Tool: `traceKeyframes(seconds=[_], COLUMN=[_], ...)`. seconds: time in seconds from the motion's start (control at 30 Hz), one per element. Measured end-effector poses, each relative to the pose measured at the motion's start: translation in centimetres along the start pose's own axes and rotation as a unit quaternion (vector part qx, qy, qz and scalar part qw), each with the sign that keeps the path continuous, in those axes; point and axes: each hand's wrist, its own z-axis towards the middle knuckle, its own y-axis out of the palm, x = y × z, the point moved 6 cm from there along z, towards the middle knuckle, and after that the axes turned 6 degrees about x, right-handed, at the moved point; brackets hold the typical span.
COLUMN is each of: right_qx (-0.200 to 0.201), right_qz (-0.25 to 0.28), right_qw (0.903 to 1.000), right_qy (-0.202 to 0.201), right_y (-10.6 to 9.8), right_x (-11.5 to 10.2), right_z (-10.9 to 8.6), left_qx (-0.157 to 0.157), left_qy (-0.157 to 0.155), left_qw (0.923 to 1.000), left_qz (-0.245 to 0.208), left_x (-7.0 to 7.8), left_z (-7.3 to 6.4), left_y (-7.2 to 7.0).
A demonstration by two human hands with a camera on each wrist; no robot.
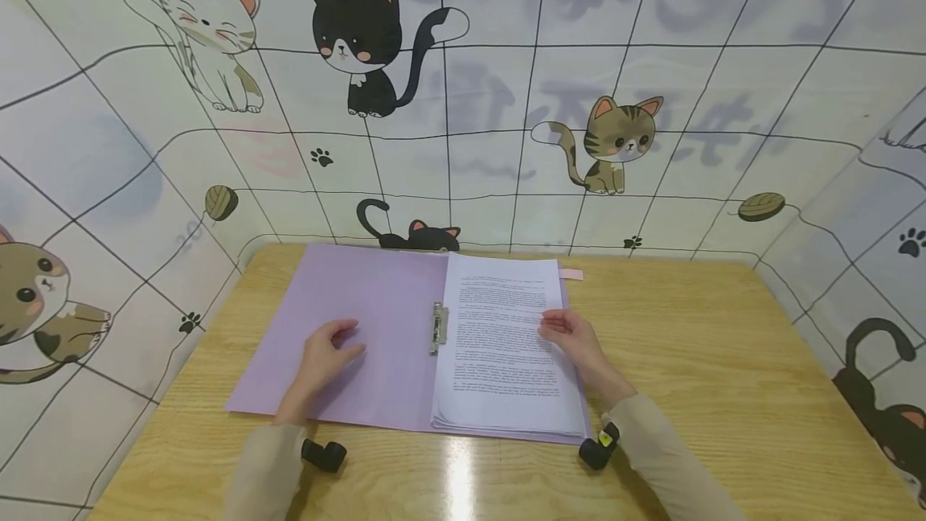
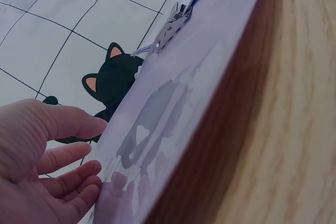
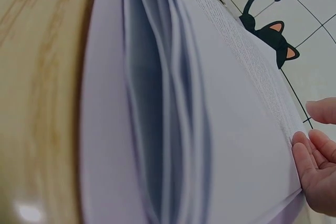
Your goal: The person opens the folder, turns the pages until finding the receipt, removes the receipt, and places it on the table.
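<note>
A purple folder [image 1: 383,288] lies spread out on the wooden table, its metal clip [image 1: 438,328] at the spine. On its right half sits a stack of printed paper sheets [image 1: 506,344], the lower edges slightly fanned in the right wrist view. My left hand [image 1: 325,354] is over the folder's bare left cover, fingers loosely bent and holding nothing. At the right edge of the sheets, my right hand [image 1: 576,342] rests its fingertips on the top page, the thumb apart from the fingers in the right wrist view.
A pink tab [image 1: 571,274] sticks out at the upper right of the folder. Wooden tabletop [image 1: 694,344] extends to the right. Cloth walls with cartoon cats [image 1: 485,159] stand behind and at both sides. Small black devices [image 1: 324,455] are strapped at both wrists.
</note>
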Motion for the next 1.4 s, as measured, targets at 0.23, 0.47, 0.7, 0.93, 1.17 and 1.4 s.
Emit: traceKeyframes(seconds=[0.23, 0.47, 0.7, 0.93, 1.17, 1.4], right_qx=[0.003, 0.002, 0.011, 0.005, 0.010, -0.019], right_qz=[0.004, 0.010, 0.007, 0.010, 0.003, -0.041], right_qw=[1.0000, 0.9999, 0.9999, 0.9999, 0.9999, 0.9985], right_qy=[-0.002, -0.003, -0.007, 0.008, 0.002, -0.032], right_y=[0.0, 0.1, 0.0, 0.1, 0.2, -0.2], right_x=[0.1, 0.2, 0.1, 0.3, 0.3, -0.8], right_z=[0.1, 0.2, 0.1, 0.3, 0.2, 0.3], left_qx=[-0.003, -0.016, -0.022, -0.012, -0.008, -0.004], left_qy=[0.007, 0.001, 0.011, 0.025, 0.027, 0.042], left_qw=[1.0000, 0.9999, 0.9995, 0.9994, 0.9991, 0.9983], left_qz=[-0.001, 0.003, 0.018, 0.023, 0.033, 0.041], left_x=[0.0, -0.5, -0.7, -0.7, -1.0, -0.8], left_z=[0.3, 0.4, 0.6, 0.3, 0.4, 0.4], left_y=[0.7, 1.1, 1.4, 1.4, 1.3, 1.2])
